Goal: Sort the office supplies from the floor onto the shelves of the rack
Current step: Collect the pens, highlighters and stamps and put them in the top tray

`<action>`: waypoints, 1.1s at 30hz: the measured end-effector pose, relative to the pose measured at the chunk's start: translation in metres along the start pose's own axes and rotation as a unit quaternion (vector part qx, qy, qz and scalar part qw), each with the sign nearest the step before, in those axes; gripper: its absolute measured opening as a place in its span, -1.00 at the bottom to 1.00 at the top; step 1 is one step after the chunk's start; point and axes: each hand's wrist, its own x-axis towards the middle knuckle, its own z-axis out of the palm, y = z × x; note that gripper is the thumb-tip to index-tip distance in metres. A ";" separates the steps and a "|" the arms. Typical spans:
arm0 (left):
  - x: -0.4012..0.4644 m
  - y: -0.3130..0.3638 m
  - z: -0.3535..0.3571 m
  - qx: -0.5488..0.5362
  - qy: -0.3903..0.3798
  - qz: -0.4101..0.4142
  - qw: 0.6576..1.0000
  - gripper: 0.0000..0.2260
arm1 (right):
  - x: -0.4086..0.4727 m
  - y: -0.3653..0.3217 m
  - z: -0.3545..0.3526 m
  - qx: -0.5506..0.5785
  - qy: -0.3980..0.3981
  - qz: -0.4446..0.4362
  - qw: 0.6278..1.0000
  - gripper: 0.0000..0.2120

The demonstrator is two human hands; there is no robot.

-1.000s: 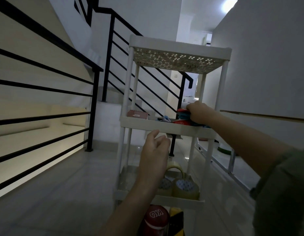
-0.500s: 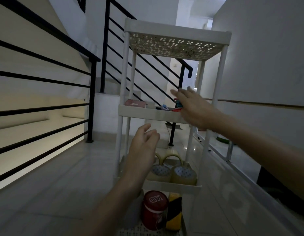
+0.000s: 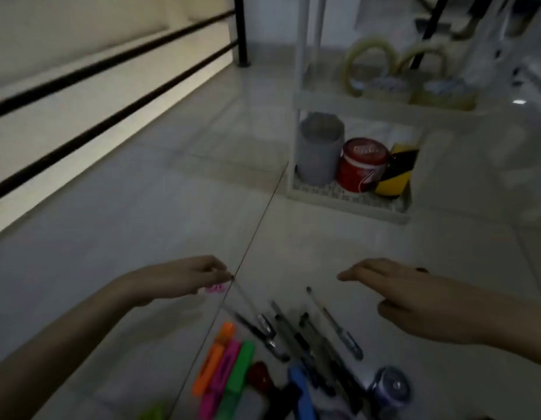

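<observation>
A home hallway (dim): tiled floor (image 3: 142,213), black stair railing (image 3: 111,86) alongside.

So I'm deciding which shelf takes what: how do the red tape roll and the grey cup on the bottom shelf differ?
The red tape roll is shorter and squatter; the grey cup stands taller. The roll is bright red with a printed top; the cup is plain grey. The cup sits at the left corner, the roll in the middle. Both stand upright on the bottom shelf.
</observation>
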 end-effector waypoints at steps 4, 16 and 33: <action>0.006 -0.056 0.060 0.092 -0.016 -0.123 0.988 -0.48 | 0.016 0.001 0.048 0.028 -0.024 0.008 0.999 -0.54; 0.030 -0.063 0.134 0.286 0.044 -0.124 0.949 0.34 | 0.028 -0.001 0.099 -0.017 -0.054 0.035 0.998 -0.53; 0.048 -0.072 0.148 0.145 0.172 0.002 0.974 -0.30 | 0.057 0.007 0.137 0.093 0.015 0.189 0.978 0.07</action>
